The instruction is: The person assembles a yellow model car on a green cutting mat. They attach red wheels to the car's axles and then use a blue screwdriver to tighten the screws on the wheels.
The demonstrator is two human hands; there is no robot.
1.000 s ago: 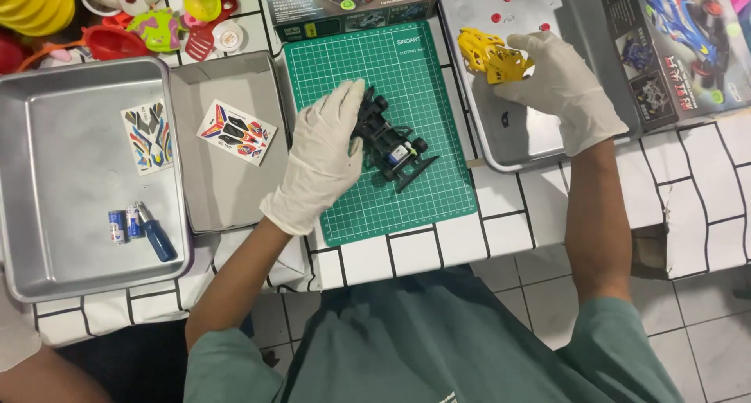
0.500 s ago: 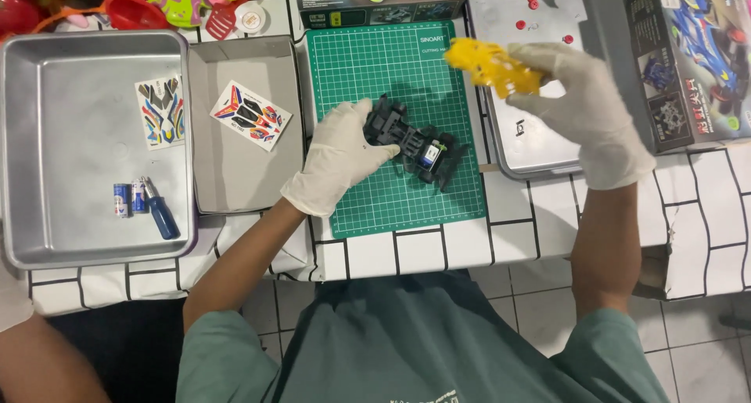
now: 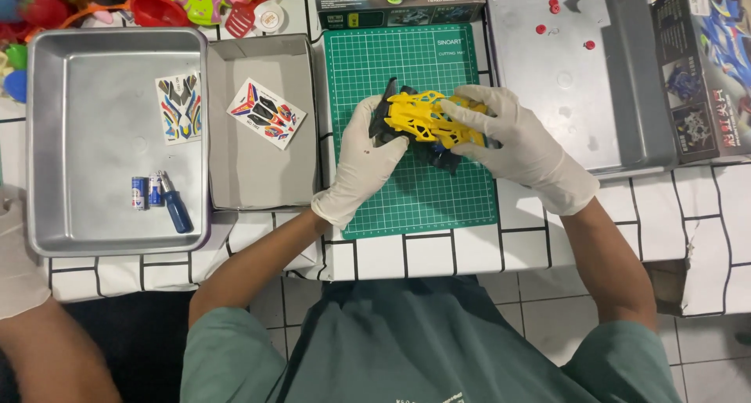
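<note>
I see a yellow car shell [image 3: 429,120], openwork with many cut-outs, lying on top of a black toy car frame [image 3: 391,121] over the upper middle of the green cutting mat [image 3: 415,199]. My left hand [image 3: 366,162], in a white glove, is closed around the frame's left end; my right hand [image 3: 512,141], also gloved, lies over the shell's right end with fingers closed on it. To the left an open grey box [image 3: 258,176] holds a sticker sheet [image 3: 266,113], and a metal tray [image 3: 102,215] holds another sticker sheet [image 3: 181,106], small batteries [image 3: 147,192] and a blue screwdriver [image 3: 175,206]. A second tray [image 3: 618,98] to the right carries small red parts [image 3: 554,5]. Nothing lies between my hands and the car.
</note>
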